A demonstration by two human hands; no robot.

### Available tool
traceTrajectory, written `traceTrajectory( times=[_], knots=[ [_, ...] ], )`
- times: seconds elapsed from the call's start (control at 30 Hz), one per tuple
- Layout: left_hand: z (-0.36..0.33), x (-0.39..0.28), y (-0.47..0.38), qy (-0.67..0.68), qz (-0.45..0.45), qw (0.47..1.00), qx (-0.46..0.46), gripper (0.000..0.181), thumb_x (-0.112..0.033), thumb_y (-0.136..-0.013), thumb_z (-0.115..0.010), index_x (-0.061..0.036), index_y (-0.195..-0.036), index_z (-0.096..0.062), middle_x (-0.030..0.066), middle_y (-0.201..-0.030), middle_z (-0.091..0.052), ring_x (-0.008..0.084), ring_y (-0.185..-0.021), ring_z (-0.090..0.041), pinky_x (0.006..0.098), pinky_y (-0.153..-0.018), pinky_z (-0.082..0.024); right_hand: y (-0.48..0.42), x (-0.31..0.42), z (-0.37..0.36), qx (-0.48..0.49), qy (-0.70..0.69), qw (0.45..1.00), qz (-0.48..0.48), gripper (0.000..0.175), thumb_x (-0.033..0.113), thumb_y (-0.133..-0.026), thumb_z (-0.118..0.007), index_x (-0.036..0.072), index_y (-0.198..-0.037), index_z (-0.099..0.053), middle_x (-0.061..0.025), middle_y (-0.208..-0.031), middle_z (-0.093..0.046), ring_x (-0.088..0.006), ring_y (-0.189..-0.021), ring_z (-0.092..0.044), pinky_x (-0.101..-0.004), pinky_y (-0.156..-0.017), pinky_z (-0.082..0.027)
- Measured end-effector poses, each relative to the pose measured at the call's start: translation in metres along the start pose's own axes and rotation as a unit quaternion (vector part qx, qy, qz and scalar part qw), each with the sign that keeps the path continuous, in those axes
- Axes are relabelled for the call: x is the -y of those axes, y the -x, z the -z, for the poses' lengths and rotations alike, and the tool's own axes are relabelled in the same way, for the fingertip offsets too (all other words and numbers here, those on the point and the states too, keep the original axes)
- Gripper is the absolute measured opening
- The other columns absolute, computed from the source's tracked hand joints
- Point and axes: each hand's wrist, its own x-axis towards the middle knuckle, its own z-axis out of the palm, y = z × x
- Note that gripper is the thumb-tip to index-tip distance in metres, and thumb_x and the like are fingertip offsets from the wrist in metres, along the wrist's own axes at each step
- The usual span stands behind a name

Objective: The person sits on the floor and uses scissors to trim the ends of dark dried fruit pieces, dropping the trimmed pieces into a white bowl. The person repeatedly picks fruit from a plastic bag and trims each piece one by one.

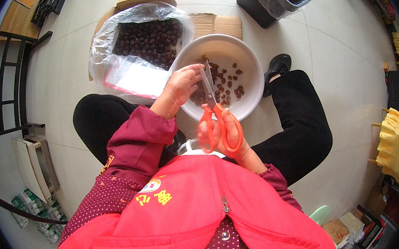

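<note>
My right hand (240, 149) grips the orange handles of a pair of scissors (219, 113), with its blades parted and pointing away from me over a white basin (256, 64). Beside the blade tips is my left hand (181, 86), palm partly turned down and fingers bent. Whether a small piece sits between its fingertips is too small to tell. Cut-looking pieces of dark dried fruit (239, 92) lie scattered on the basin's floor, thicker on its left side under the blades. Left of the basin, a clear plastic bag (102, 52) holds many whole dark red fruits (150, 38), probably dates.
A white sheet with a red edge (136, 78) lies on the bag's near side. Flattened cardboard (227, 25) is under the bag and behind the basin. A lined black bin (256, 5) stands at the back right. My black-trousered knees (298, 114) flank the basin.
</note>
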Motion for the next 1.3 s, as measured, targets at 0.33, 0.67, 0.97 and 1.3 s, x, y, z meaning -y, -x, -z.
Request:
traceTrajectory(
  times=[0.33,0.67,0.97,1.3],
  knots=[
    [-0.008,-0.002,0.004,0.061,-0.008,0.993,0.099,0.027,-0.016,-0.085,-0.047,-0.0107,-0.111,-0.052,0.007,-0.106,-0.058,0.0185,-0.1,-0.054,0.037,-0.09,-0.039,0.001,0.008,-0.003,0.081,-0.143,0.986,-0.014,0.063,0.059,-0.086,-0.038,0.011,-0.126,-0.04,-0.0072,-0.083,-0.051,-0.0213,-0.079,-0.054,-0.0375,-0.076,-0.045],
    [0.042,-0.003,-0.091,-0.126,-0.077,0.975,-0.163,0.018,-0.012,-0.074,-0.052,-0.0083,-0.088,-0.062,0.0035,-0.081,-0.062,0.0166,-0.071,-0.058,0.0295,-0.059,-0.041,-0.005,0.005,0.002,0.007,-0.143,0.99,0.002,0.052,0.053,-0.089,-0.039,0.015,-0.123,-0.044,-0.0067,-0.082,-0.052,-0.0229,-0.081,-0.052,-0.0413,-0.078,-0.042],
    [0.127,-0.034,-0.135,-0.592,-0.147,0.702,-0.367,0.027,-0.014,-0.073,-0.054,-0.0076,-0.098,-0.063,0.0157,-0.103,-0.06,0.0314,-0.097,-0.057,0.0386,-0.084,-0.046,-0.016,0.003,0.008,-0.08,-0.092,0.993,0.003,0.045,0.049,-0.09,-0.041,0.015,-0.119,-0.047,-0.006,-0.081,-0.053,-0.0211,-0.078,-0.053,-0.0373,-0.074,-0.044],
    [0.167,-0.035,-0.161,-0.801,-0.094,0.498,-0.318,0.018,-0.016,-0.081,-0.05,-0.0134,-0.09,-0.065,0.0099,-0.1,-0.056,0.0283,-0.098,-0.053,0.0407,-0.078,-0.046,-0.025,0.0,0.012,-0.132,-0.071,0.989,0.003,0.045,0.047,-0.089,-0.044,0.015,-0.121,-0.044,-0.0052,-0.082,-0.052,-0.0195,-0.076,-0.053,-0.0356,-0.07,-0.046]
  ],
)
